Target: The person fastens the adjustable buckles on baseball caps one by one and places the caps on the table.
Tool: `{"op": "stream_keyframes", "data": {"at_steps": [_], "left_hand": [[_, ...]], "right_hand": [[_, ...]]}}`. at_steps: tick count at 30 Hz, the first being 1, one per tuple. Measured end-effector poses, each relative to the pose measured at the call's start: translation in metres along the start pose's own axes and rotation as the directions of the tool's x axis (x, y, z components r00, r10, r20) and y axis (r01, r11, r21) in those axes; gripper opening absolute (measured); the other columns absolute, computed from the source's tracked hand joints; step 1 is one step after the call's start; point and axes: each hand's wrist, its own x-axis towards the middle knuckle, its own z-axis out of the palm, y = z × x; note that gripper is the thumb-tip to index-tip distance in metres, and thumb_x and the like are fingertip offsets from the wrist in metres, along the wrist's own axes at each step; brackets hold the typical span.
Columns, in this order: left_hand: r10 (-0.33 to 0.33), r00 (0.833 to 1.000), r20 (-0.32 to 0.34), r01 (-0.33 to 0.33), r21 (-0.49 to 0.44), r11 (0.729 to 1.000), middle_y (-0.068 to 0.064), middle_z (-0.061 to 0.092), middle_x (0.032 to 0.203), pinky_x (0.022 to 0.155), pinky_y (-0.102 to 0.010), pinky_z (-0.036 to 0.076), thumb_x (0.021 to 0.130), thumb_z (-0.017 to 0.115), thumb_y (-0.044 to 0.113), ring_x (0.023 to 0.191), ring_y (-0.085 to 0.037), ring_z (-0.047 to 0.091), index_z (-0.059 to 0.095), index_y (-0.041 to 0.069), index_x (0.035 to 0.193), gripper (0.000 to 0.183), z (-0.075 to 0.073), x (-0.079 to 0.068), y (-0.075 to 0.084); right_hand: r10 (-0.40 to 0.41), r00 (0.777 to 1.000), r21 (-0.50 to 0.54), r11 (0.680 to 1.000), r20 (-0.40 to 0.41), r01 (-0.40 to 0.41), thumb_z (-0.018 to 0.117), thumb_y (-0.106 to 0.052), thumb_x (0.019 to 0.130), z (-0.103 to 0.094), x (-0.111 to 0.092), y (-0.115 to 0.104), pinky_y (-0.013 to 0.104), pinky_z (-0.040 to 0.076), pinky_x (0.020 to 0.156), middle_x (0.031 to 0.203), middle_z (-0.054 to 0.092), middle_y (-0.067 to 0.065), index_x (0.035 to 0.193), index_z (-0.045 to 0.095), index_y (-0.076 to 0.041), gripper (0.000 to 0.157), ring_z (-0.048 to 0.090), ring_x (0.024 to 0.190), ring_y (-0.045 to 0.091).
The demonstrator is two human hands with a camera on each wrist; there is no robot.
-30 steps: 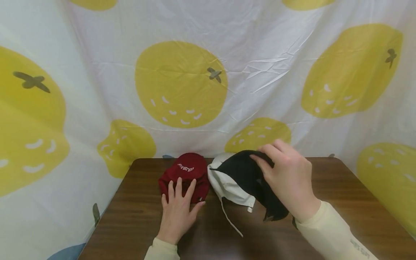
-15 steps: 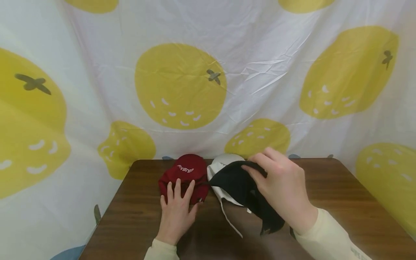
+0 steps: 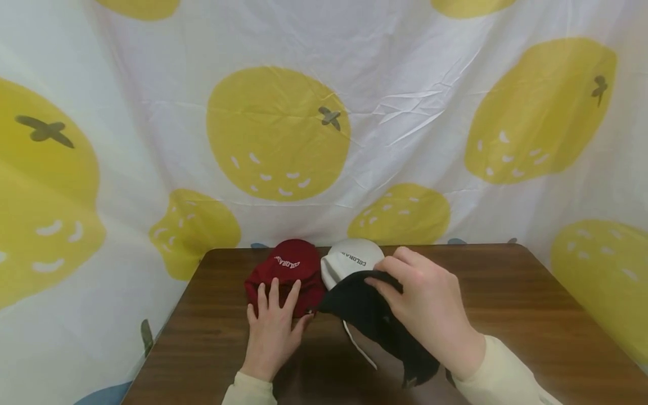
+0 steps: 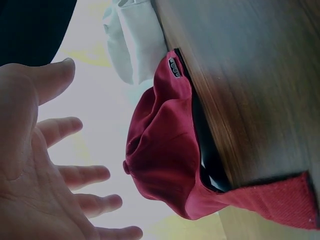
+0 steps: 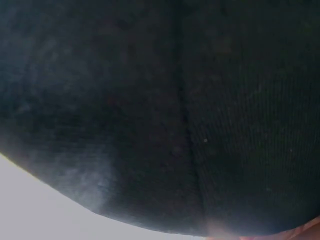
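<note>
- The left hand (image 3: 270, 337) is spread wide, with its fingers apart, and it holds nothing. It is near the front of the red cap (image 3: 288, 256) — the left wrist view shows a gap between them.
- The right hand (image 3: 427, 306) holds the black cap (image 3: 372, 309). It pinches the top edge between the thumb and the fingers.
- The black cap hangs tilted, in front of the white cap (image 3: 356, 253), and hides the low part of it. Its left tip is right by the red cap; I cannot tell if they touch.
- The red cap sits near the back of the brown table (image 3: 202, 337), to the left of the white cap. They are side by side, very close. Both have curved letters on them, white on the red one and dark on the white one.
- In the left wrist view, the red cap has a round button (image 4: 126, 167) on top, a small dark tag (image 4: 174, 67) on its edge and a red band (image 4: 272, 200) sticking out.
- A thin pale strap (image 3: 361, 349) shows below the black cap.
- The right wrist view is nearly all black cloth — a seam runs down it.
- Behind the table hangs a white sheet (image 3: 405, 45) with big yellow fruits (image 3: 278, 135).
</note>
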Motion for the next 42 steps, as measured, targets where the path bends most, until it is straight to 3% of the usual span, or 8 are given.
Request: {"op": "stream_keyframes", "data": {"at_steps": [13, 21, 27, 34, 37, 39, 42], "left_hand": [[-0.027, 0.999, 0.034, 0.026, 0.002, 1.0, -0.024, 0.033, 0.156, 0.1, -0.077, 0.028, 0.093, 0.067, 0.049, 0.142, -0.052, 0.024, 0.039, 0.028, 0.156, 0.072, 0.003, 0.001, -0.001], [-0.028, 0.999, 0.03, 0.028, -0.02, 0.999, -0.024, 0.032, 0.157, 0.1, -0.078, 0.028, 0.093, 0.068, 0.043, 0.142, -0.052, 0.024, 0.038, 0.027, 0.156, 0.072, 0.0, 0.004, -0.004], [0.001, 1.0, 0.0, -0.001, -0.152, 0.988, -0.023, 0.034, 0.156, 0.099, -0.076, 0.032, 0.096, 0.066, 0.035, 0.141, -0.051, 0.029, 0.039, 0.025, 0.156, 0.066, -0.016, 0.007, -0.008], [0.091, 0.99, -0.112, -0.123, -0.325, 0.938, -0.022, 0.036, 0.156, 0.099, -0.071, 0.036, 0.097, 0.067, 0.029, 0.142, -0.049, 0.032, 0.042, 0.022, 0.155, 0.063, -0.053, 0.021, -0.005], [0.126, 0.982, -0.14, -0.17, -0.377, 0.911, -0.02, 0.037, 0.156, 0.102, -0.065, 0.039, 0.098, 0.066, 0.03, 0.142, -0.042, 0.034, 0.041, 0.023, 0.155, 0.062, -0.065, 0.027, -0.002], [0.144, 0.981, -0.131, -0.188, -0.441, 0.878, -0.014, 0.037, 0.157, 0.105, -0.061, 0.039, 0.1, 0.064, 0.033, 0.143, -0.034, 0.036, 0.04, 0.026, 0.155, 0.061, -0.072, 0.03, 0.002], [0.201, 0.976, -0.087, -0.214, -0.581, 0.785, 0.0, 0.038, 0.157, 0.11, -0.054, 0.036, 0.102, 0.06, 0.036, 0.143, -0.021, 0.036, 0.039, 0.03, 0.155, 0.057, -0.079, 0.034, 0.009]], "right_hand": [[0.043, 0.991, 0.021, 0.999, 0.13, -0.047, 0.093, -0.023, 0.071, 0.019, -0.012, 0.004, 0.026, 0.04, 0.047, 0.076, 0.051, -0.016, 0.082, 0.069, -0.027, 0.027, 0.05, 0.06, 0.003], [0.054, 0.985, 0.012, 0.998, 0.166, -0.057, 0.093, -0.025, 0.072, 0.027, -0.014, 0.007, 0.027, 0.041, 0.048, 0.075, 0.05, -0.016, 0.081, 0.069, -0.028, 0.025, 0.052, 0.061, 0.004], [0.061, 0.982, 0.012, 0.998, 0.178, -0.064, 0.092, -0.027, 0.072, 0.031, -0.014, 0.008, 0.028, 0.042, 0.049, 0.074, 0.049, -0.017, 0.081, 0.069, -0.029, 0.025, 0.052, 0.06, 0.004], [0.063, 0.98, 0.007, 0.998, 0.189, -0.065, 0.092, -0.028, 0.073, 0.031, -0.013, 0.009, 0.027, 0.041, 0.048, 0.074, 0.047, -0.018, 0.081, 0.069, -0.03, 0.025, 0.05, 0.059, 0.003], [0.066, 0.979, 0.005, 0.998, 0.193, -0.068, 0.092, -0.028, 0.073, 0.032, -0.012, 0.01, 0.026, 0.041, 0.048, 0.073, 0.047, -0.018, 0.08, 0.069, -0.03, 0.025, 0.051, 0.058, 0.003], [0.067, 0.979, 0.005, 0.998, 0.195, -0.069, 0.092, -0.028, 0.073, 0.032, -0.011, 0.011, 0.026, 0.04, 0.047, 0.073, 0.046, -0.018, 0.08, 0.069, -0.03, 0.024, 0.052, 0.058, 0.004], [0.069, 0.978, 0.006, 0.997, 0.198, -0.072, 0.092, -0.028, 0.073, 0.032, -0.009, 0.012, 0.026, 0.04, 0.046, 0.073, 0.046, -0.018, 0.08, 0.07, -0.029, 0.024, 0.053, 0.058, 0.005]]}}
